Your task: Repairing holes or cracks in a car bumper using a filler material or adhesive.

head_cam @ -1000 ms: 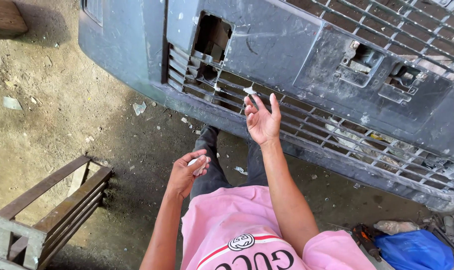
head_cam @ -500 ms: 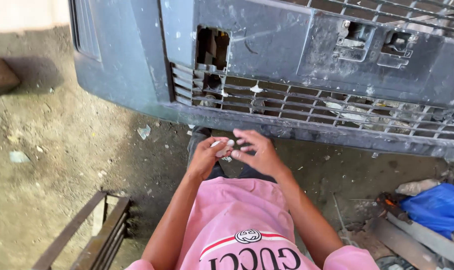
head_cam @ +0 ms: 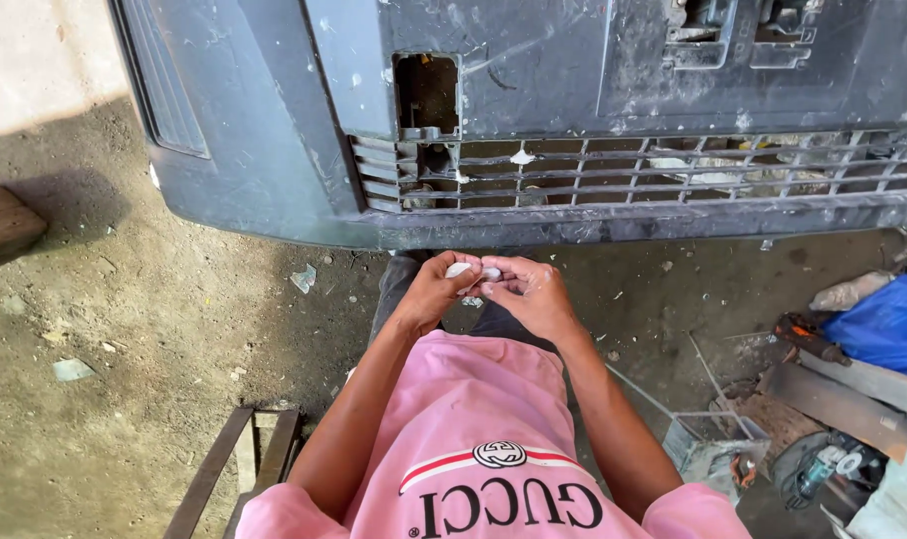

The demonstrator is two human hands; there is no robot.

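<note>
Dusty concrete floor (head_cam: 124, 299) under grey bumper (head_cam: 533, 110). Your left hand (head_cam: 433, 291) and right hand (head_cam: 533, 297) pinch small white piece (head_cam: 470, 270) together; loose grip could drop it into debris.

We see the grey bumper (head_cam: 533, 120) walling off the upper frame; bare dirt floor (head_cam: 124, 329) lies open at left, while tools and scrap (head_cam: 823, 419) crowd the lower right.

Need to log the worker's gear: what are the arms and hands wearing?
Both arms are bare from the short pink sleeves down. The left hand and right hand wear no gloves; no watch, rings or wristbands show. The shirt is pink with a dark-lettered chest print.
</note>
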